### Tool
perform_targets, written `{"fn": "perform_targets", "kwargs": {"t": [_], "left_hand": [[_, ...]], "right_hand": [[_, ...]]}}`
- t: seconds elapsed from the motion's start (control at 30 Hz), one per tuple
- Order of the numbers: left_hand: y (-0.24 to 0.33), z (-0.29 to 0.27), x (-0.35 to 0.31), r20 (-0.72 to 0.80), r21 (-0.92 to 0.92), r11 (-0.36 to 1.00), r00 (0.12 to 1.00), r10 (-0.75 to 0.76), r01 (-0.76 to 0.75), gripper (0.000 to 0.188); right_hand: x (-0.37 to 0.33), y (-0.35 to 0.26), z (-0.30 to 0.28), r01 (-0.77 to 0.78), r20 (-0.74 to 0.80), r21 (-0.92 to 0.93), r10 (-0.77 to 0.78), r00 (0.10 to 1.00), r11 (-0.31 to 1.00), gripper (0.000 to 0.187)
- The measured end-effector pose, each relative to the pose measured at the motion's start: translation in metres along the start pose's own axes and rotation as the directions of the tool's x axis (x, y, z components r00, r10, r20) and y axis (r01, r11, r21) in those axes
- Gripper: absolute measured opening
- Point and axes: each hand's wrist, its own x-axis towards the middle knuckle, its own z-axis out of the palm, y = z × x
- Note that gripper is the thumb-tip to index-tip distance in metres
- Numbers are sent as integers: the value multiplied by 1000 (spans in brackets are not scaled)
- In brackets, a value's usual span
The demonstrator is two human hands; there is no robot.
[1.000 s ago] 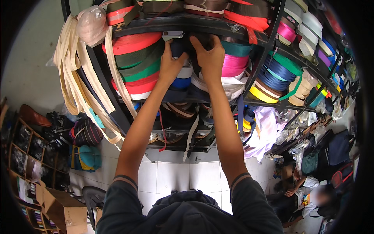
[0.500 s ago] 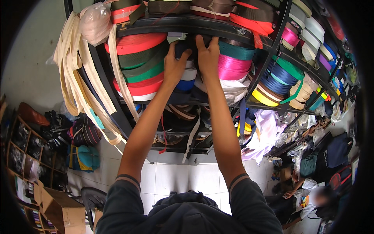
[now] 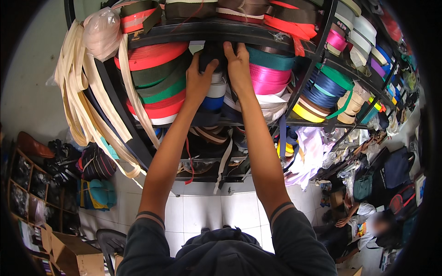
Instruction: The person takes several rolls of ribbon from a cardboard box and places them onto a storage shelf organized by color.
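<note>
Both my arms reach up into a shelf of webbing rolls. My left hand (image 3: pixel 199 78) has its fingers and thumb curled round a black roll (image 3: pixel 208 62), which sits on top of a grey roll (image 3: pixel 217 89) and a blue roll (image 3: pixel 212 102). Just to the right, my right hand (image 3: pixel 238 66) bends its fingers over something dark at the back of the gap; shadow hides what it grips. Left of my hands is a stack of red rolls (image 3: pixel 152 56) and green rolls (image 3: pixel 161 92). Pink rolls (image 3: pixel 270 79) and a teal roll (image 3: pixel 271 60) stand by my right hand.
A black shelf board (image 3: pixel 209 31) runs close above my hands. Cream straps (image 3: pixel 71 92) hang at the left post. Navy rolls (image 3: pixel 318 94) fill the bay to the right. A cardboard box (image 3: pixel 76 253) and a black chair (image 3: pixel 109 241) stand lower left. Another person (image 3: pixel 382 230) is at lower right.
The shelves and my hands sit slightly further left in the picture. Both hands keep nearly the same place among the rolls, with no roll visibly taken out.
</note>
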Motion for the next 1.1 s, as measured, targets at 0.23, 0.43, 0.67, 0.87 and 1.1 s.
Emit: {"fn": "perform_targets", "kwargs": {"t": [0.23, 0.43, 0.67, 0.87, 1.1], "left_hand": [[25, 7, 16, 31, 49, 996, 997, -71, 69, 48], [19, 10, 13, -101, 17, 1000, 995, 20, -19, 43], [20, 1, 7, -19, -7, 1000, 1000, 5, -5, 44], [25, -5, 0, 39, 19, 999, 999, 27, -28, 54], [20, -23, -22, 31, 158, 980, 992, 119, -122, 54]], "right_hand": [[1, 10, -3, 7, 27, -188, -2, 1000, 982, 41], [8, 9, 2, -62, 111, -238, 90, 990, 969, 31], [3, -7, -5, -160, 121, 25, 156, 980, 987, 36], [-1, -14, -7, -105, 86, 34, 101, 991, 994, 42], [-21, -31, -7, -49, 24, 79, 48, 999, 996, 49]]}}
